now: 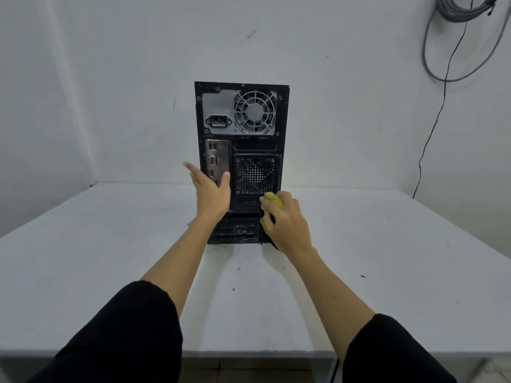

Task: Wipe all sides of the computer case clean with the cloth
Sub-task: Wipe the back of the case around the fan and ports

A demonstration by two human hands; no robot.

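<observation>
Nearest: black sleeves pushed up on both forearms, reaching forward over the white table. A few dark specks on the tabletop.

Right hand: fingers curled round a bunched yellow cloth, pressed against the lower right of the computer case, just below the perforated vent grille. Probably bunched so to give a firm pad for scrubbing round the slots and grille holes. Exact contact patch hidden under the hand.

Left hand: fingers straight and spread, holding nothing, thumb tip over the port panel, palm at the case's left edge. Cannot tell whether touching or just hovering. Likely there to steady the tower against the push of the wiping hand (tall, narrow box, easy to slide or tip).

Case: upright, mid-table toward the far edge, rear panel facing the camera; power supply fan and power socket at top, expansion slots at bottom. Rear face in hand now; other sides not visible, so state of those unknown. Judged mid-task: rear being wiped, turning needed to reach the remaining faces.

Far: white wall, grey cable coil hanging upper right, one thin black lead trailing down to the table's far right corner.
</observation>
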